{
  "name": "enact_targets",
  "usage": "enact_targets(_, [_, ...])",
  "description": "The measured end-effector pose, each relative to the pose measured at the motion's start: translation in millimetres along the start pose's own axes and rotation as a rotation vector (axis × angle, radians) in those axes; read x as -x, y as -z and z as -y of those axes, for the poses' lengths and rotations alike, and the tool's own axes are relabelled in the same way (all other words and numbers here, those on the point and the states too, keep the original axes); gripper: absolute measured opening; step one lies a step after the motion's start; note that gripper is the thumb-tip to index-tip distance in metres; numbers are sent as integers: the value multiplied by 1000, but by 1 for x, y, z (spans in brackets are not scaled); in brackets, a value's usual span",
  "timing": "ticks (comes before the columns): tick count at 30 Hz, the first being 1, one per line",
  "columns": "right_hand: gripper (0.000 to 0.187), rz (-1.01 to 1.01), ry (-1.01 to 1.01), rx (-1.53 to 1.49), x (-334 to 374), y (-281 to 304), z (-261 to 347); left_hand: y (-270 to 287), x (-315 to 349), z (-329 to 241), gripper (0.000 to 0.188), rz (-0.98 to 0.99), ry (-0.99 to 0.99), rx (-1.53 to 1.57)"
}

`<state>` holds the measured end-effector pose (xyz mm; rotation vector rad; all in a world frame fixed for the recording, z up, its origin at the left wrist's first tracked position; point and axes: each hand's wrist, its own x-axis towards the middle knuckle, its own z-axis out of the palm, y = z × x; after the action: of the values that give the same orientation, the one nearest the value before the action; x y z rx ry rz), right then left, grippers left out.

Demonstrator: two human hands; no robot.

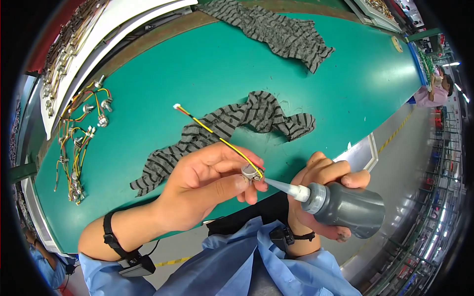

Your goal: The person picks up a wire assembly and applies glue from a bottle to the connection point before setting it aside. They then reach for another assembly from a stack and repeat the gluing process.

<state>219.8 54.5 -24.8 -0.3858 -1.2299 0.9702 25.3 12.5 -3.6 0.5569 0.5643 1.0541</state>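
Between the thumb and fingers of my left hand (pixel 205 185) is a small round metal potentiometer (pixel 250 171). Its yellow, black and red wires (pixel 217 135) run up and left to a white plug. My right hand (pixel 316 180) is wrapped around a dark grey squeeze bottle (pixel 350 207), which lies tilted almost on its side. The bottle's thin pale nozzle (pixel 277 184) points left, its tip at or very close to the potentiometer's terminals; whether they touch I cannot tell. Beyond my hands a striped grey cloth (pixel 212 126) lies crumpled on the green table (pixel 355 93).
Several wired potentiometers (pixel 74 143) lie at the table's left. A white tray (pixel 94 54) holding more stands at the far left. Another striped cloth (pixel 271 27) and a yellow tape roll (pixel 397 44) lie farther back. A person in pink (pixel 434 93) is at the far right.
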Motion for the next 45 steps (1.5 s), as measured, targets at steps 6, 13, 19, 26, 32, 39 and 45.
enact_targets(6, [73,-43,13,-21,4,3,-3,-1,-1,2,28,-5,-41,-44])
enact_targets(13, [71,-9,-12,2,4,3,-1,-3,-1,3,29,-10,-49,-53])
enact_targets(19, [67,5,-5,10,2,3,-1,-2,0,1,29,18,-25,-59])
enact_targets(26, [63,-17,-13,44,3,1,-1,0,1,2,29,25,-27,-45])
enact_targets(32, [62,-39,-27,52,4,0,0,-1,1,1,28,17,-9,-42])
enact_targets(39, [61,-63,-27,51,5,-1,0,-3,1,1,28,-3,-12,-26])
enact_targets(45, [61,-36,-24,42,4,3,0,-3,0,1,28,3,-3,-31])
